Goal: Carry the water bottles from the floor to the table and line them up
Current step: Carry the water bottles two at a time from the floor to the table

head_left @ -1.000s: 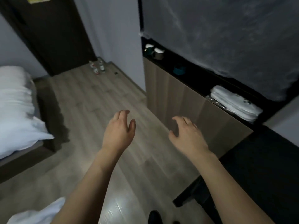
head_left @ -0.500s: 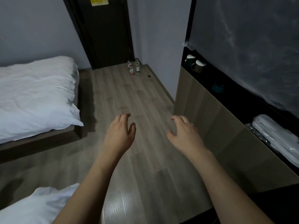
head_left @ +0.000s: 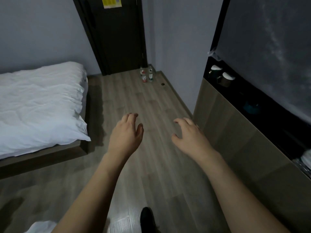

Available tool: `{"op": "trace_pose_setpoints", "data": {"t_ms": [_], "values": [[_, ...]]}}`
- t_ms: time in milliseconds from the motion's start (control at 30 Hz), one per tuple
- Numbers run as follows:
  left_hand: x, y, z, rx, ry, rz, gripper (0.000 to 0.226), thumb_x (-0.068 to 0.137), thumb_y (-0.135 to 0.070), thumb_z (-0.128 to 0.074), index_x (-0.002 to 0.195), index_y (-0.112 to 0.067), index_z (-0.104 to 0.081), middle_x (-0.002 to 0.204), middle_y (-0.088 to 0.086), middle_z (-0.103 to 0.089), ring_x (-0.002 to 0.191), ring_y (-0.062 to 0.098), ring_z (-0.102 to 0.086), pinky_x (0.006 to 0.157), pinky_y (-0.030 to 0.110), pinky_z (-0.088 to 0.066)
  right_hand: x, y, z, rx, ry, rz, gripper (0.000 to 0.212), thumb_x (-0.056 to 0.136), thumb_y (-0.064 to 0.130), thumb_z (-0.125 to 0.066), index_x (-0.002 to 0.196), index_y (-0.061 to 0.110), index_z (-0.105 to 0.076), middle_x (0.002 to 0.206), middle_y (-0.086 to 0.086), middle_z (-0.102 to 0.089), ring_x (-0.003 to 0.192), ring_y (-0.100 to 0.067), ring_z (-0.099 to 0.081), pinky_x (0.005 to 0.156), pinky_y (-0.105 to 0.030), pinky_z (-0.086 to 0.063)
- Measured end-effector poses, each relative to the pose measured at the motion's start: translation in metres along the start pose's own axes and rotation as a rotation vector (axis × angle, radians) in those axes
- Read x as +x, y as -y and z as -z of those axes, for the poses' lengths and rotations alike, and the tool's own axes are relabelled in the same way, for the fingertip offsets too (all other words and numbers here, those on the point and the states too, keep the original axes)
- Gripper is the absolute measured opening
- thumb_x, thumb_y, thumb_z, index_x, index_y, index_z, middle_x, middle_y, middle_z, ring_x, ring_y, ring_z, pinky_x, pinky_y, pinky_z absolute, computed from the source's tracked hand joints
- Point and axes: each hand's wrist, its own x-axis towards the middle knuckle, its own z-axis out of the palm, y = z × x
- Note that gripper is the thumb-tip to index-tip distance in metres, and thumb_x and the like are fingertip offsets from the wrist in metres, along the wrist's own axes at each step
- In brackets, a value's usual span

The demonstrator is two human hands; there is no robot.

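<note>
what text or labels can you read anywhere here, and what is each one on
None can be read.
Yellow notice on the dark door: print too blurred.
Labels on the water bottles on the floor: red and green bands show, wording too small.

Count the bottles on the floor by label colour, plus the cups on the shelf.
Red-label bottles: 2
Green-label bottles: 2
Cups: 2
Total: 6
The rear bottles' labels are small, so their colours are a best reading.

One head-worn wide-angle view looks forward and down along the grey-brown wood-plank floor (head_left: 151,105) toward the far dark door (head_left: 117,39).
</note>
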Motion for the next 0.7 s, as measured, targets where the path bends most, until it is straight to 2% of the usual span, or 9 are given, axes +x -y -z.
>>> {"op": "trace_pose_setpoints", "data": {"t_ms": [333,700], "values": [[0.153,0.089,0.023,-0.021,-0.066,-0.025,0.043,0.098,-0.032,-0.052,0.136,-0.011,-0.052,0.136,0.008,-0.055,0.120,0.026,-0.056,0.094,0.039,-0.046,0.156,0.065,-0.012,-0.060,-0.018,0.020,0.051,0.089,0.036,-0.055,0.137,0.020,-0.046,0.139,-0.002,-0.047,0.123,-0.023,-0.049,0.102,-0.036,-0.036],[0.300,0.117,-0.019,-0.002,-0.026,-0.060,0.045,0.099,-0.037,-0.048,0.139,-0.015,-0.048,0.138,0.004,-0.053,0.120,0.021,-0.056,0.097,0.036,-0.049,0.313,0.055,-0.025,-0.049,-0.031,-0.019,0.051,0.088,0.035,-0.057,0.136,0.019,-0.048,0.136,-0.005,-0.049,0.122,-0.027,-0.051,0.102,-0.038,-0.038]]}}
